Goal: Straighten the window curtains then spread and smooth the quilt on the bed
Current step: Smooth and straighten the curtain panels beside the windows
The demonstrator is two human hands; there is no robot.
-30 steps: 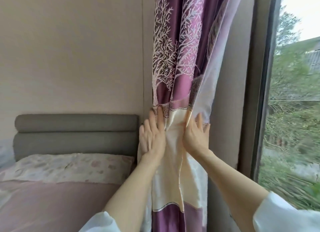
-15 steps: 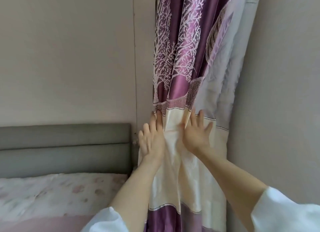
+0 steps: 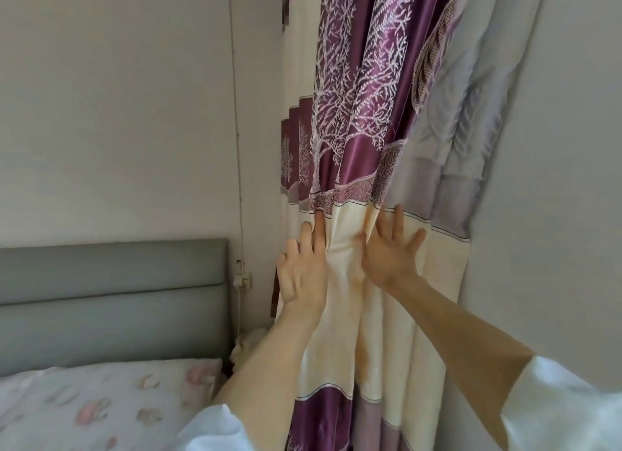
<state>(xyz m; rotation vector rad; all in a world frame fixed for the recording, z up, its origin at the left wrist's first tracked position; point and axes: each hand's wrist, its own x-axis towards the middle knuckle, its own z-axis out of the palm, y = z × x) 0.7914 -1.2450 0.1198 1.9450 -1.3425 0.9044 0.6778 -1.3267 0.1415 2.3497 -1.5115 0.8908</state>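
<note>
A purple curtain with white tree patterns and a cream band hangs bunched in folds in the room's corner. My left hand lies flat with straight fingers against the left folds of the cream band. My right hand presses flat on the cream band a little to the right, fingers spread. A fold of cream cloth stands between the two hands. At the lower left lies a patterned pillow on the bed; no quilt shows in this view.
A grey padded headboard stands against the left wall. A wall socket with a cord sits between the headboard and the curtain. Plain wall fills the right side.
The view has swung left, so the window is out of sight. Both hands stay flat on the cream band, and my right hand has spread its fingers wider.
</note>
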